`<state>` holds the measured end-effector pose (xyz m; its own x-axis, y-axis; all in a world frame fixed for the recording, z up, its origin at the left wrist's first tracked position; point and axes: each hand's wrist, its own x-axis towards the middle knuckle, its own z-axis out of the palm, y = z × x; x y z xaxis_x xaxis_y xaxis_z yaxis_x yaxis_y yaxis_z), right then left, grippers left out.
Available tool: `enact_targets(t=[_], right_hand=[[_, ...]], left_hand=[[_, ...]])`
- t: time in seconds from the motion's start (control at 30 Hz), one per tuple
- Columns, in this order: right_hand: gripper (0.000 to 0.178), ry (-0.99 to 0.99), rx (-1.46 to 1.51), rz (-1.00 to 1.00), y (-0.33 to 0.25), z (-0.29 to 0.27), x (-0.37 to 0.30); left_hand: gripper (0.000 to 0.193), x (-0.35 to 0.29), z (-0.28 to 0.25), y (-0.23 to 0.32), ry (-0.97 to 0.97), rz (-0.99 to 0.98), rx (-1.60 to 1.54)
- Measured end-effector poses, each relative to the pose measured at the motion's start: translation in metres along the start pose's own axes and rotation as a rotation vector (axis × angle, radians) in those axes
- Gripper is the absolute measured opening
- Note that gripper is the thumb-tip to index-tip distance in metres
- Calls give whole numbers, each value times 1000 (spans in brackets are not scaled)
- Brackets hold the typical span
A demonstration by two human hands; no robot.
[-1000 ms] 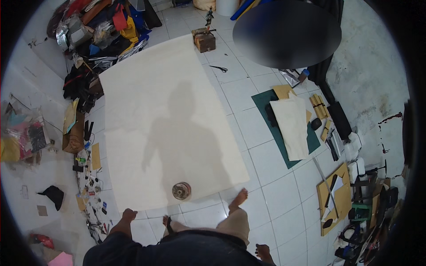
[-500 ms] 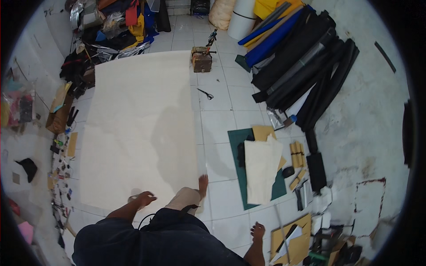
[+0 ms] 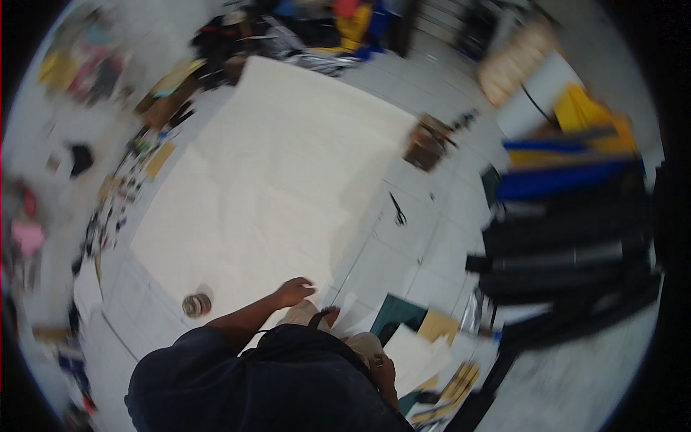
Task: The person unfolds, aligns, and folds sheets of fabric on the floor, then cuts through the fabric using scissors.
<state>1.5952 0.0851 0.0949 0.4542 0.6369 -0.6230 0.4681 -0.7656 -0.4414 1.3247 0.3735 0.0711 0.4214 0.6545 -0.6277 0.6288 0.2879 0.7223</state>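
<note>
A large cream sheet (image 3: 273,165) lies spread on the tiled floor, with soft wrinkles across it. Above its near edge is my left hand (image 3: 295,291), open and holding nothing, its fingers loosely stretched. My right hand (image 3: 383,372) is at my bent right knee, apparently resting on it with loose fingers and nothing visible in them. Near the sheet's near left corner sits a small round tin-like object (image 3: 196,306). Black scissors (image 3: 398,209) lie on the tiles to the sheet's right. At its far right corner stands a brown block-like weight (image 3: 429,142), blurred.
Folded cream cloth (image 3: 414,360) lies over a green cutting mat (image 3: 399,317) at my right. Dark fabric rolls (image 3: 568,245) lie along the right wall. Small tools and scraps (image 3: 119,191) line the left side. A material heap (image 3: 288,39) is at the back.
The view has turned right, so the sheet appears slanted. My right hand has come in from the side to my knee. The round object, earlier mostly behind my left arm, now shows fully.
</note>
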Motion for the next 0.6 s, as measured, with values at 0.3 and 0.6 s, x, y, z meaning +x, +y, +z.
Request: enact_targets(t=[0.3, 0.6], right_hand=[[45, -369, -455, -608, -147, -184, 249], [43, -1156, -1208, -551, -243, -272, 438]], left_hand=[[40, 71, 103, 56, 330, -153, -17], [25, 109, 211, 207, 137, -349, -94]])
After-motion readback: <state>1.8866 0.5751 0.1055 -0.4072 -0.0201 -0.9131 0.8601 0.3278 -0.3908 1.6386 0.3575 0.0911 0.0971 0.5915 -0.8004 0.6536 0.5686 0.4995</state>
